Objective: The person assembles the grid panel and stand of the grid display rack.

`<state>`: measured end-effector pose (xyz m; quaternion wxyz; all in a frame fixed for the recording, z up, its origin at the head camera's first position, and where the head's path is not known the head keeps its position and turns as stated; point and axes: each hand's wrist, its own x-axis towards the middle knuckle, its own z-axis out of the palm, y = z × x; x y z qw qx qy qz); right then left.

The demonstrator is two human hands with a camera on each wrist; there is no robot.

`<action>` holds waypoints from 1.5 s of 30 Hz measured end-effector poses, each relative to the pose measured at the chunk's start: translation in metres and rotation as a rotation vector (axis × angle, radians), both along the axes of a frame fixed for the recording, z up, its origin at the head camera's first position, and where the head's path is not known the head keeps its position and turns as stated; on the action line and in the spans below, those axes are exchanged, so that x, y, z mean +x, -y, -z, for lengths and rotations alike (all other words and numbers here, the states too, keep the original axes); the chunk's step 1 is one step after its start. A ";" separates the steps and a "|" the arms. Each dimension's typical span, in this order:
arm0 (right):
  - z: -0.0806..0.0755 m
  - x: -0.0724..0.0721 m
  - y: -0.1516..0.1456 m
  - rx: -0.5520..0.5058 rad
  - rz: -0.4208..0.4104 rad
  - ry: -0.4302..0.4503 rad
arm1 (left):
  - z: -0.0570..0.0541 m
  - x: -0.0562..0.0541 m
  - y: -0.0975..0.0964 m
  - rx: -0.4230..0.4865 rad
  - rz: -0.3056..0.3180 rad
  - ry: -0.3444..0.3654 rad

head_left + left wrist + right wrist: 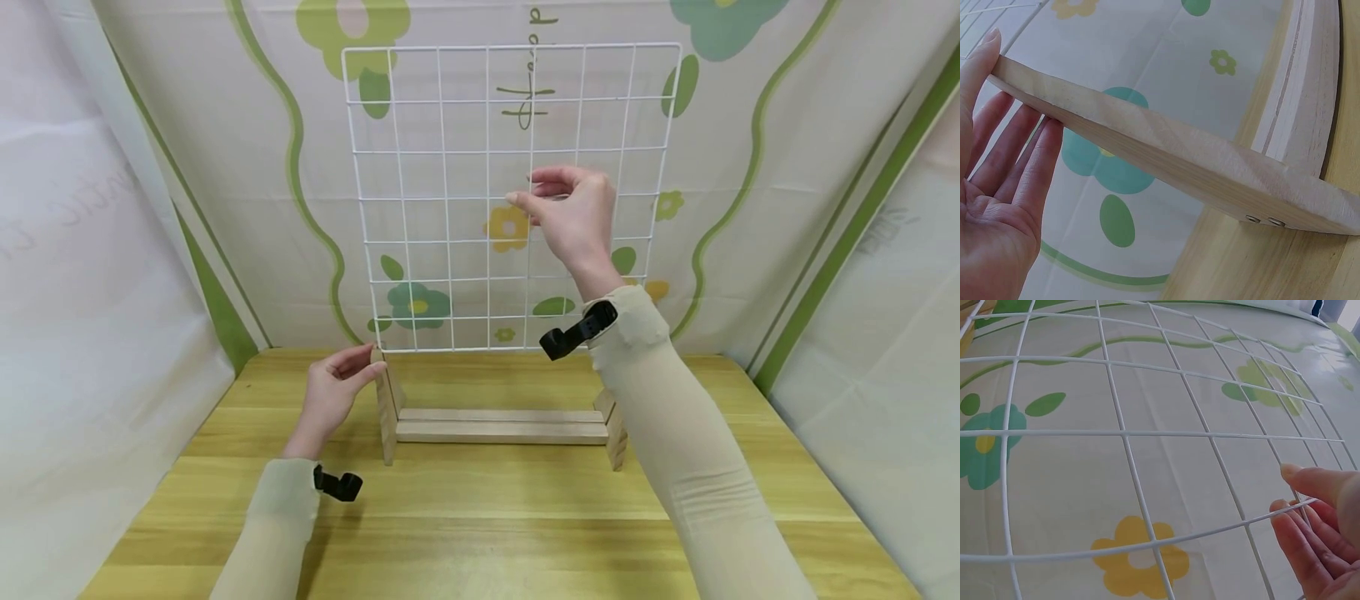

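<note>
A white wire grid panel [488, 198] stands upright over a wooden stand [502, 432], its lower edge level with the tops of the stand's side pieces. My right hand [579, 218] pinches a wire right of the panel's middle; in the right wrist view, thumb and fingers of that hand [1325, 534] meet around a wire crossing. At the stand's left side piece [387, 417], my left hand [330, 398] holds the upper end between thumb and fingers. Two metal fasteners [1264, 220] show low on that piece in the left wrist view. My right forearm partly hides the right side piece.
The stand rests on a wood-grain table [480, 517]. Behind the panel hangs a flower-printed cloth [720, 125], and pale cloth walls [90, 250] rise at both sides. Each wrist wears a black camera band [573, 332].
</note>
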<state>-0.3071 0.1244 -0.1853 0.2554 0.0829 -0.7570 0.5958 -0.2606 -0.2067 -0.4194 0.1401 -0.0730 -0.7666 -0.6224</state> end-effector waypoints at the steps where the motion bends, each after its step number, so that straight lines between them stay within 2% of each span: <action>1: 0.001 0.000 0.000 -0.004 -0.001 -0.005 | 0.000 0.000 0.000 0.000 0.000 -0.001; 11: 0.014 0.000 -0.006 -0.048 -0.026 -0.064 | 0.000 0.001 0.001 -0.007 0.001 0.006; 19: 0.018 0.002 -0.005 -0.055 -0.034 -0.104 | 0.001 0.001 0.004 -0.005 -0.004 -0.015; 34: 0.019 0.017 -0.002 0.003 -0.015 -0.181 | 0.000 0.002 0.003 -0.019 -0.013 -0.016; 41: 0.019 0.027 -0.001 0.079 0.015 -0.255 | -0.001 -0.001 -0.002 -0.016 -0.003 -0.019; 45: 0.022 0.031 -0.001 0.086 0.020 -0.273 | -0.001 -0.002 -0.004 -0.012 0.002 -0.009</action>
